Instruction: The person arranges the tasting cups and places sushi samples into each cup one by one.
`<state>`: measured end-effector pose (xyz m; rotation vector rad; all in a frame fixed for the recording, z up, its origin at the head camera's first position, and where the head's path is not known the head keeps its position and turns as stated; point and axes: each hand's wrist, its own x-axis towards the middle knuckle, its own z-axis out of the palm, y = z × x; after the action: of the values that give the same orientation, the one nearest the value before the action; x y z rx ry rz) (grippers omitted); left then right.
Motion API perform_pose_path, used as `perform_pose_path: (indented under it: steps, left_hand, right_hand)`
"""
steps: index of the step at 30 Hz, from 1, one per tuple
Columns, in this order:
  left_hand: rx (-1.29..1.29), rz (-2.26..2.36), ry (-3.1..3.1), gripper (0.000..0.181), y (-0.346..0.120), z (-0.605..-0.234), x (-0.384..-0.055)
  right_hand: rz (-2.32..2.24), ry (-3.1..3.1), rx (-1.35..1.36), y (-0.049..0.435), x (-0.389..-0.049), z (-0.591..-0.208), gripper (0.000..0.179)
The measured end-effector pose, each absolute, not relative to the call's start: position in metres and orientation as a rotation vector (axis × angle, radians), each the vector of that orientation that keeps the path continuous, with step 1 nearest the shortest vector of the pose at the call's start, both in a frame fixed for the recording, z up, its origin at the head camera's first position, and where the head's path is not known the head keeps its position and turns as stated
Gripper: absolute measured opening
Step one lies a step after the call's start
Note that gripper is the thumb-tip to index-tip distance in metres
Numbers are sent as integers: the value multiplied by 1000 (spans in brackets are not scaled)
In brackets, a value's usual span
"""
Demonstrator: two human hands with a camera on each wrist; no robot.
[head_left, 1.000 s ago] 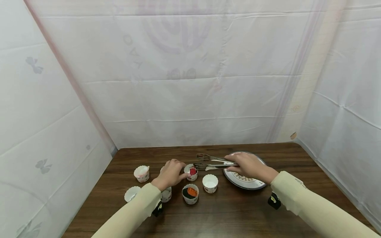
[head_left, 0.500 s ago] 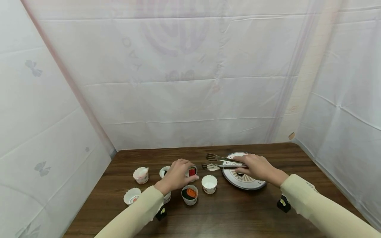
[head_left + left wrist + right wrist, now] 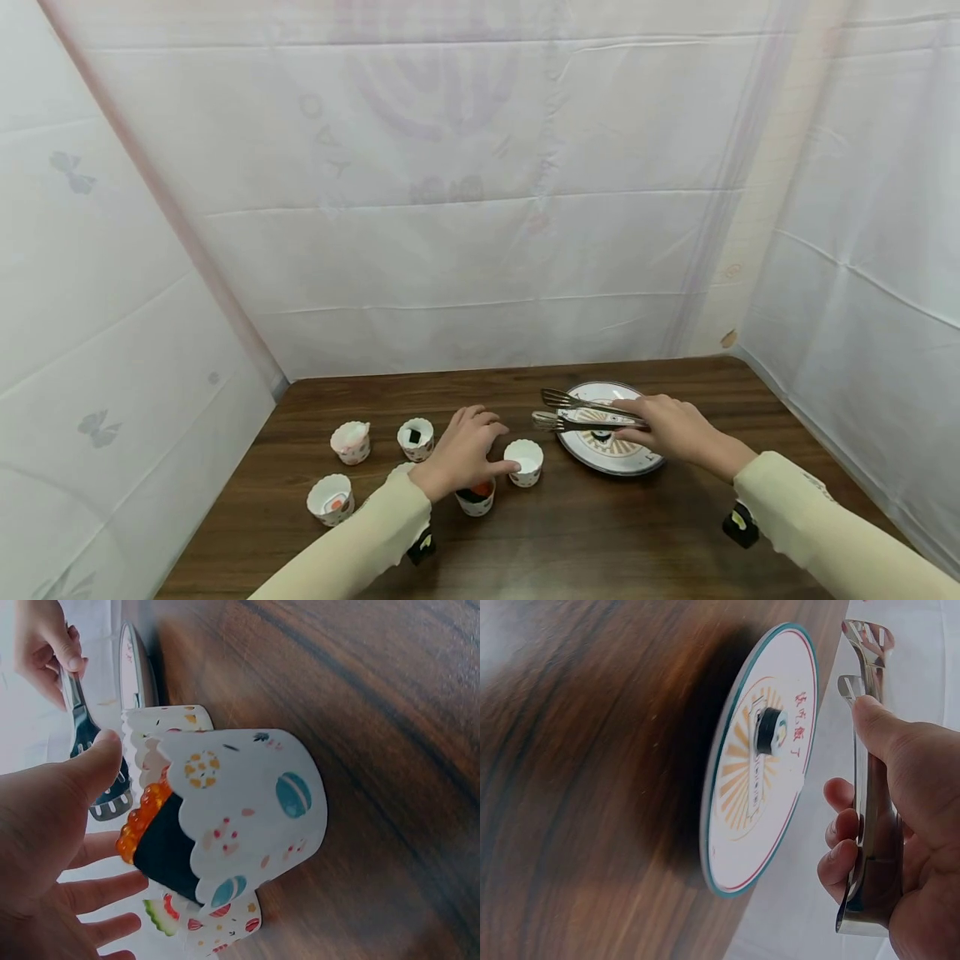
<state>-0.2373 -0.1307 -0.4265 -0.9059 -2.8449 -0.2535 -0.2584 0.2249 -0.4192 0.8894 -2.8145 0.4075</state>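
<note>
My left hand [image 3: 461,454] hovers over the paper cups with its fingers spread, holding nothing. Beneath it is a patterned cup [image 3: 259,799] of gunkan sushi [image 3: 169,851], dark-wrapped and topped with orange roe. The thumb reaches to the rim of a white cup [image 3: 527,467] in the head view. In my right hand [image 3: 671,425] is a pair of metal tongs [image 3: 877,847], gripped along the arms, the slotted ends apart with nothing between them. They extend over a round plate [image 3: 739,874], on which a small black-wrapped sushi roll [image 3: 766,731] sits.
On the left stand more paper cups: one at the back [image 3: 350,442], one with a black piece inside [image 3: 416,439], and a front one [image 3: 330,500] with an orange-and-white piece. The wooden table [image 3: 570,542] meets a white sheet [image 3: 480,333] at its back.
My left hand has shifted right and toward me, from the cup with the red piece to the roe and white cups. The right hand has drawn the tongs rightward over the plate.
</note>
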Motion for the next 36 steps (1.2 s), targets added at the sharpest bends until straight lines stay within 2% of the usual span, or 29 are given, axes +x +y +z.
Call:
perform_pose_path:
  steps: [16,36]
  left_hand:
    - [-968,-335,-2820,35,-131,-434,-237]
    - [-983,-311,-2795,32,-130,-435,-236]
  right_hand:
    - [411,-2807,818,251,-249,-432,48]
    - [436,-2866,705,277,-239,-444,49]
